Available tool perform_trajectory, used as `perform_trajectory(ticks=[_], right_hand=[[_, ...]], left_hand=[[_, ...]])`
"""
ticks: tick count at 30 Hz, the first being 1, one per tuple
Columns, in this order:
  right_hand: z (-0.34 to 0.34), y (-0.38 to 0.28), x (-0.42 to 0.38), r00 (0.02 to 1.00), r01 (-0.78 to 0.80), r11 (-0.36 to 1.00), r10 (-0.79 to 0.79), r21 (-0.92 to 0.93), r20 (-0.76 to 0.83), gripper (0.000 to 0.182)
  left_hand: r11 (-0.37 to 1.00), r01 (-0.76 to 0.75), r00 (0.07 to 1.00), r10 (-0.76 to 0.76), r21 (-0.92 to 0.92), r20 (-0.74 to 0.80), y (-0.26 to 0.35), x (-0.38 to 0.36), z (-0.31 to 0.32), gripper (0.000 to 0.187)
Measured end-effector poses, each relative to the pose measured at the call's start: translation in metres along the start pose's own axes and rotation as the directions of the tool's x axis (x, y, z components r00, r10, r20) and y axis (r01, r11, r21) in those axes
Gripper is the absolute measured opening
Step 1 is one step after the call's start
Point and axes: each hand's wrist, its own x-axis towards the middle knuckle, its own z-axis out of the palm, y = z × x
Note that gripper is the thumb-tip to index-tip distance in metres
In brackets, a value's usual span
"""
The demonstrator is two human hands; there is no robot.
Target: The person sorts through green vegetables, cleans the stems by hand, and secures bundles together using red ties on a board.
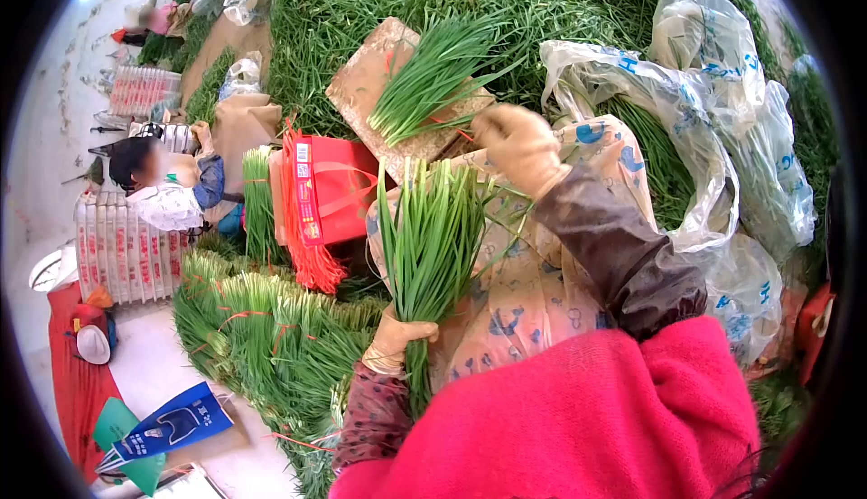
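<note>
My left hand [397, 341], in a tan glove, is wrapped round a bunch of green leafy stalks [433, 246], pale cut ends upward, over the patterned apron [533, 309]. My right hand [522, 149], gloved too, is blurred at the right edge of a worn board [361, 83]; its fingers are bent, and whatever they hold is too small to make out. On the board lies another bunch of stalks [433, 79]. Red strands [312, 219] hang over a red bag [341, 190] left of the held bunch.
Loose green stalks [325, 11] are heaped behind the board. Tied bunches [262, 318] lie at the lower left. Clear plastic bags [713, 93] cover stalks at the right. Another person [167, 183] sits at the left near stacked white crates [126, 246]. A blue bag [176, 422] lies on the floor.
</note>
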Motion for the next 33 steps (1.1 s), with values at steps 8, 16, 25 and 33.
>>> perform_trajectory(ticks=[8,16,25,33], right_hand=[[-0.024,-0.009,0.011,0.741,0.288,0.951,-0.297,0.114,0.602,0.076],[0.002,0.007,0.007,0.788,0.229,0.965,-0.261,0.129,0.558,0.037],[-0.03,0.0,0.014,0.929,0.049,0.995,-0.076,0.085,0.362,0.024],[0.0,-0.004,-0.018,0.856,0.45,0.867,-0.35,-0.213,0.38,0.019]], left_hand=[[0.996,0.085,0.996,-0.085,0.018,0.032,0.006,0.001,-0.002,0.044],[0.988,0.15,0.973,-0.154,0.037,0.173,0.005,-0.003,0.004,0.059],[0.987,0.158,0.98,-0.157,-0.003,0.126,-0.002,0.003,0.003,0.058],[0.989,0.148,0.976,-0.142,-0.022,0.165,-0.005,0.005,-0.001,0.055]])
